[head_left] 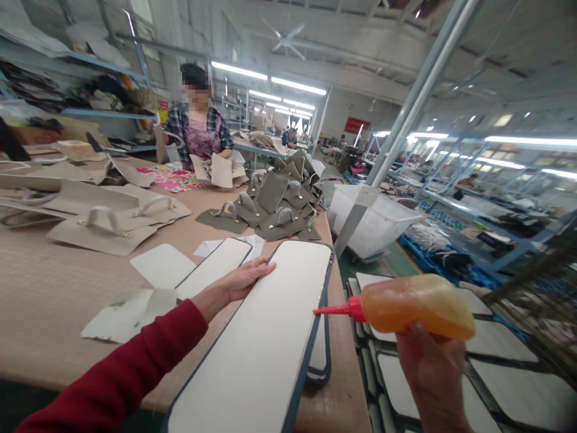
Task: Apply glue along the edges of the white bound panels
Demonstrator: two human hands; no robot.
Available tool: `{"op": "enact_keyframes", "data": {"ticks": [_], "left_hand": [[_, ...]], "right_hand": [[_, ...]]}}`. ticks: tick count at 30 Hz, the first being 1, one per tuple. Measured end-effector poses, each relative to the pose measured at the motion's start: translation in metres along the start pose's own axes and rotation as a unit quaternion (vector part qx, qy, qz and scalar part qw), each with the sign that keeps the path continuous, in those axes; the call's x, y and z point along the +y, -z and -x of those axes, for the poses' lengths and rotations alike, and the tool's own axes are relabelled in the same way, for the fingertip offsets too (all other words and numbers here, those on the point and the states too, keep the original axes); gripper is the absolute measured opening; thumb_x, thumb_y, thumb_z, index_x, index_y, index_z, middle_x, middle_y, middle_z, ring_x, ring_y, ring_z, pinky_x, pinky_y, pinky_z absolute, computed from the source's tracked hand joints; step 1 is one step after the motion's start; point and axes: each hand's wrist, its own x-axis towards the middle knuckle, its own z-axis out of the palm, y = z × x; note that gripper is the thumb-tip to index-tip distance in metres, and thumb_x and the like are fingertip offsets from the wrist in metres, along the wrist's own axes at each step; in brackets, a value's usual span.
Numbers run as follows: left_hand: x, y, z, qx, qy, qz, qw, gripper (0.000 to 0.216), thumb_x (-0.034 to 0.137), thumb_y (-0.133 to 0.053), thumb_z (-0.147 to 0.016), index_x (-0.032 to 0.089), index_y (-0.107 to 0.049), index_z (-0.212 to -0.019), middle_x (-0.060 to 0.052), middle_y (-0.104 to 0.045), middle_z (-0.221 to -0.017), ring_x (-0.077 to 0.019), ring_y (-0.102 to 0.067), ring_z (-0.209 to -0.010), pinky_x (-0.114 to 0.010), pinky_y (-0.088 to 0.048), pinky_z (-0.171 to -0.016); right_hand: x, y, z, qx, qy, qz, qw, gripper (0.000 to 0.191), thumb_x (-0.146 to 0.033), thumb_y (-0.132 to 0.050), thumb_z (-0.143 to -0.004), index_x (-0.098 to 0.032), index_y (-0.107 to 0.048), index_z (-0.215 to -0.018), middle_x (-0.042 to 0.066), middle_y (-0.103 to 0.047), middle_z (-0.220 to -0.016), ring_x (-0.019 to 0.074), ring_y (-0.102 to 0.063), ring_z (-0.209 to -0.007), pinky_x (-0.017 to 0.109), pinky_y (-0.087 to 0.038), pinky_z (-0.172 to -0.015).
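My left hand, in a red sleeve, lies flat with fingers stretched out on the left edge of a long white panel with a dark rim. The panel rests on the table near its right edge. My right hand grips an orange glue bottle with a red nozzle pointing left, just right of the panel and off the table edge.
A second white panel and loose white pieces lie left of my hand. Grey handled bag flaps and beige ones are piled farther back. A person sits across the table. White panels lie on a rack to the right.
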Motion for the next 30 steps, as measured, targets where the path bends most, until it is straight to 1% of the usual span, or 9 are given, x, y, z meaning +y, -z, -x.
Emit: {"op": "enact_keyframes", "data": {"ticks": [2, 5, 8, 11, 14, 18, 23, 26, 30], "left_hand": [[0.002, 0.0, -0.002, 0.01, 0.003, 0.005, 1.0, 0.056, 0.023, -0.079, -0.069, 0.016, -0.048, -0.114, -0.008, -0.07, -0.092, -0.0181, -0.068, -0.071, -0.028, -0.056, -0.063], [0.005, 0.0, -0.003, 0.02, 0.011, 0.006, 1.0, 0.061, 0.023, -0.079, -0.068, 0.015, -0.047, -0.12, -0.01, -0.07, -0.096, -0.0204, -0.069, -0.075, -0.029, -0.056, -0.066], [0.009, -0.003, -0.004, 0.03, 0.017, 0.003, 0.999, 0.064, 0.022, -0.075, -0.073, 0.014, -0.042, -0.127, -0.013, -0.069, -0.101, -0.0217, -0.069, -0.078, -0.031, -0.056, -0.068], [0.012, -0.007, -0.005, 0.034, 0.017, 0.002, 0.999, 0.063, 0.019, -0.071, -0.076, 0.014, -0.04, -0.13, -0.013, -0.069, -0.103, -0.0205, -0.069, -0.077, -0.03, -0.057, -0.068], [0.015, -0.009, -0.008, 0.026, 0.009, 0.003, 1.0, 0.055, 0.016, -0.069, -0.078, 0.012, -0.043, -0.126, -0.013, -0.069, -0.1, -0.0192, -0.069, -0.073, -0.029, -0.057, -0.066], [0.017, -0.008, -0.015, 0.004, -0.003, -0.003, 1.0, 0.037, 0.015, -0.066, -0.08, 0.011, -0.05, -0.113, -0.012, -0.069, -0.095, -0.0166, -0.067, -0.068, -0.028, -0.057, -0.064], [0.018, -0.004, -0.023, 0.005, -0.013, -0.013, 1.0, 0.021, 0.016, -0.066, -0.08, 0.012, -0.053, -0.096, -0.01, -0.07, -0.086, -0.0145, -0.066, -0.064, -0.026, -0.055, -0.063], [0.02, -0.003, -0.026, -0.002, -0.018, -0.012, 1.0, 0.016, 0.015, -0.064, -0.081, 0.011, -0.055, -0.094, -0.009, -0.07, -0.085, -0.0143, -0.066, -0.063, -0.026, -0.055, -0.063], [0.023, -0.002, -0.031, -0.006, -0.02, -0.003, 1.0, 0.02, 0.013, -0.064, -0.081, 0.01, -0.056, -0.099, -0.01, -0.07, -0.085, -0.0153, -0.067, -0.063, -0.027, -0.056, -0.063]], "right_hand": [[0.001, 0.0, 0.0, -0.01, 0.001, -0.001, 1.0, 0.04, -0.022, -0.083, -0.05, -0.019, -0.069, -0.087, 0.002, -0.069, -0.074, 0.0168, -0.064, -0.07, 0.028, -0.055, -0.066], [0.001, -0.001, 0.0, -0.02, 0.0, 0.0, 1.0, 0.039, -0.022, -0.083, -0.052, -0.019, -0.069, -0.088, 0.003, -0.069, -0.075, 0.0166, -0.064, -0.069, 0.028, -0.054, -0.066], [0.0, -0.001, 0.001, -0.026, -0.003, 0.003, 1.0, 0.037, -0.023, -0.082, -0.053, -0.02, -0.069, -0.088, 0.002, -0.069, -0.075, 0.0158, -0.064, -0.065, 0.029, -0.054, -0.067], [-0.002, -0.002, 0.003, -0.026, -0.002, 0.004, 1.0, 0.038, -0.025, -0.082, -0.053, -0.02, -0.07, -0.088, 0.002, -0.07, -0.076, 0.0156, -0.064, -0.064, 0.029, -0.055, -0.067], [-0.004, -0.002, 0.004, -0.015, -0.004, 0.011, 1.0, 0.039, -0.025, -0.083, -0.051, -0.02, -0.07, -0.087, 0.002, -0.069, -0.074, 0.0169, -0.064, -0.067, 0.029, -0.055, -0.066], [-0.003, -0.001, 0.005, -0.019, -0.002, 0.008, 1.0, 0.037, -0.026, -0.083, -0.051, -0.02, -0.07, -0.085, 0.002, -0.069, -0.072, 0.0184, -0.065, -0.07, 0.029, -0.055, -0.063], [-0.001, 0.003, 0.006, -0.029, -0.015, -0.002, 0.999, 0.038, -0.027, -0.082, -0.053, -0.02, -0.069, -0.088, 0.003, -0.07, -0.078, 0.0183, -0.064, -0.071, 0.031, -0.054, -0.069], [-0.001, 0.005, 0.007, -0.033, -0.034, -0.017, 0.999, 0.042, -0.027, -0.083, -0.052, -0.02, -0.069, -0.091, 0.003, -0.071, -0.079, 0.0172, -0.065, -0.074, 0.029, -0.054, -0.071], [-0.005, 0.004, 0.008, -0.041, -0.049, -0.032, 0.997, 0.047, -0.026, -0.086, -0.048, -0.02, -0.069, -0.091, 0.002, -0.07, -0.075, 0.0157, -0.066, -0.071, 0.024, -0.056, -0.067]]}}
